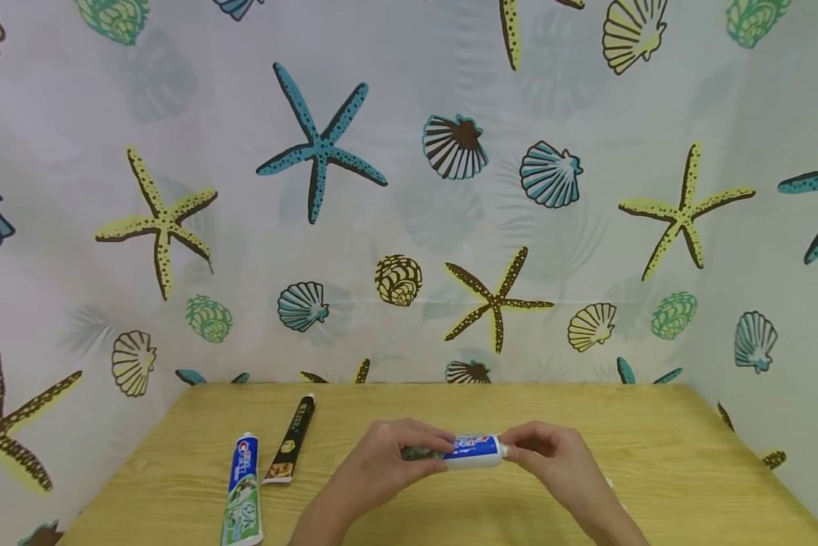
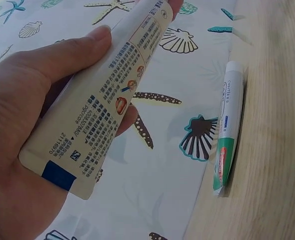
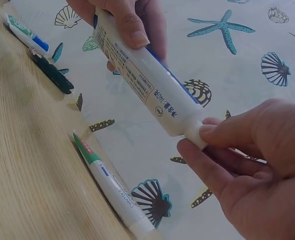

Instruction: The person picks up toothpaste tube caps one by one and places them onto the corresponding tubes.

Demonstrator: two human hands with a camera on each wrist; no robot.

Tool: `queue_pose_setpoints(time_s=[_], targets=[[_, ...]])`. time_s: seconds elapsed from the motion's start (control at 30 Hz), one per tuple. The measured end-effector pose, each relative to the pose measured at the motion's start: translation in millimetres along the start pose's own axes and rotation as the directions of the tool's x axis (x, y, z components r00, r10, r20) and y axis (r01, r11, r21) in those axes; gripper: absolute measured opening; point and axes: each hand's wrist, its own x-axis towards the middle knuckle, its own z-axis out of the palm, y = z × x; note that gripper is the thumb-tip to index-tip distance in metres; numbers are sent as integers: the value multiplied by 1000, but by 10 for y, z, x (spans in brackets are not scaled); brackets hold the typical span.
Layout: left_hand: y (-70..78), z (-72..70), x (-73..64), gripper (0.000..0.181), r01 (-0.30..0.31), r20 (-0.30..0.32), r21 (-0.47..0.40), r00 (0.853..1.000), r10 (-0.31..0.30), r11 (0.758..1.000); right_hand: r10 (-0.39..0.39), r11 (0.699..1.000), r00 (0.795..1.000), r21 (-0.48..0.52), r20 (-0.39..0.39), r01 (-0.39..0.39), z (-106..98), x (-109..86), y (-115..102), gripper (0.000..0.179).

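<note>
My left hand [image 1: 391,457] grips a blue-and-white toothpaste tube [image 1: 474,453] around its body, raised above the wooden table. The printed back of the tube [image 2: 102,100], with its flat crimped end near the palm, faces the left wrist camera. At the other end, the thumb and fingers of my right hand [image 1: 559,459] pinch the white cap [image 3: 193,131]. The cap sits at the tube's neck, and the tube lies almost level between both hands in the head view.
On the table [image 1: 354,409], a blue, white and green toothpaste tube [image 1: 243,489] lies at left beside a black tube [image 1: 293,440]. A white-and-green tube [image 3: 110,187] lies on the right, mostly hidden by my right arm in the head view. Shell-patterned cloth [image 1: 395,205] surrounds the table.
</note>
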Motion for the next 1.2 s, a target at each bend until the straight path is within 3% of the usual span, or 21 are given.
queue_pose_setpoints(time_s=[0.27, 0.83, 1.2], targets=[[-25, 15, -1, 18, 20, 34, -24, 999, -19, 999, 8, 1000, 1000, 8, 1, -8, 2, 3, 50, 17], [-230, 126, 63, 17, 59, 67, 1, 996, -59, 998, 35, 999, 999, 13, 14, -35, 12, 77, 239, 18], [-384, 202, 119, 21, 69, 110, 24, 991, -71, 997, -2, 999, 1000, 37, -23, 3, 17, 134, 404, 17]])
